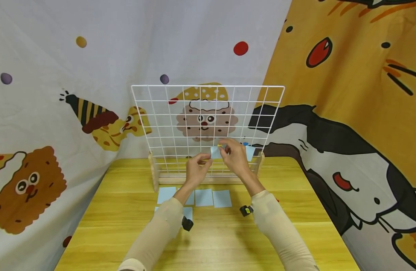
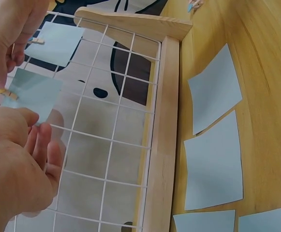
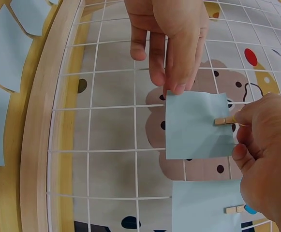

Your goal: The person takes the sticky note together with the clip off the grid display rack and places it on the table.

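Observation:
A square of light blue paper (image 3: 193,128) lies against the white wire grid (image 1: 175,131). My right hand (image 1: 235,156) pinches a small wooden clothespin (image 3: 221,121) with a yellow end, which sits on the paper's upper edge. At the paper's other side, my left hand (image 1: 197,169) holds the edge between thumb and fingertips. Beside it on the grid hangs a second blue paper (image 3: 203,205), held by a clothespin (image 3: 234,209) with a blue end.
The grid stands upright in a wooden base (image 1: 201,180) on the wooden table (image 1: 221,237). Several more blue papers (image 1: 203,197) lie in front of it, partly covered by my left arm. A patterned cloth (image 1: 109,30) hangs behind.

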`<state>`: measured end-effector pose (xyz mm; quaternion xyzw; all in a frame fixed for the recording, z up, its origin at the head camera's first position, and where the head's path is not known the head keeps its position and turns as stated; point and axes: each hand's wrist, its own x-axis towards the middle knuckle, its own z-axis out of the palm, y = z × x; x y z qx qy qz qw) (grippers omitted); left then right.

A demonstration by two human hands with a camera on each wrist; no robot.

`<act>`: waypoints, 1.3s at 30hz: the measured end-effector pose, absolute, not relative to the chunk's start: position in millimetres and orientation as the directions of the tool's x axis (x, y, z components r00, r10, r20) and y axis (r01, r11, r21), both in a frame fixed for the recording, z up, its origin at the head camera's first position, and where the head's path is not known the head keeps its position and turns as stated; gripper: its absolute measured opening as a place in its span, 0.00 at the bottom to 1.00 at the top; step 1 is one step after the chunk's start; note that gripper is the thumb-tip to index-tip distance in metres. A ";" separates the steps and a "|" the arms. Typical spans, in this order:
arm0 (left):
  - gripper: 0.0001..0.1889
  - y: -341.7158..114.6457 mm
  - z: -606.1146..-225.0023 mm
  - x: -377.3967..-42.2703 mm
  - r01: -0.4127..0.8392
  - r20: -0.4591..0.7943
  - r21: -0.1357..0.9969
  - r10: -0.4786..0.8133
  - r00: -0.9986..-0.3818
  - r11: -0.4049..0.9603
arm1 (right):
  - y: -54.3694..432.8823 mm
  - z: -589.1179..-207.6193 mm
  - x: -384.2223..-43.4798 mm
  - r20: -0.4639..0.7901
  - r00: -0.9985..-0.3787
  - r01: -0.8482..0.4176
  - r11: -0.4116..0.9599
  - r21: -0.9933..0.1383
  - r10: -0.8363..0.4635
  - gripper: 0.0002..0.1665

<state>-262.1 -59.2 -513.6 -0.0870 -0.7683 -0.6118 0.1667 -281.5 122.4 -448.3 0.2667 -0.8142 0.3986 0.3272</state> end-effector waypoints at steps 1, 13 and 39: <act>0.10 -59.0 -513.5 -262.4 0.339 0.364 0.911 -0.072 -0.928 0.237 | 122.1 -448.1 -281.3 0.743 -0.647 -0.692 0.545 -0.474 -0.174 0.10; 0.08 -55.7 -512.2 -263.7 0.330 0.360 0.912 -0.091 -0.928 0.243 | 121.4 -448.2 -282.3 0.735 -0.652 -0.687 0.555 -0.469 -0.186 0.08; 0.05 -52.2 -517.0 -269.8 0.350 0.409 0.877 -0.129 -0.903 0.328 | 120.8 -450.6 -283.7 0.758 -0.636 -0.687 0.554 -0.470 -0.146 0.06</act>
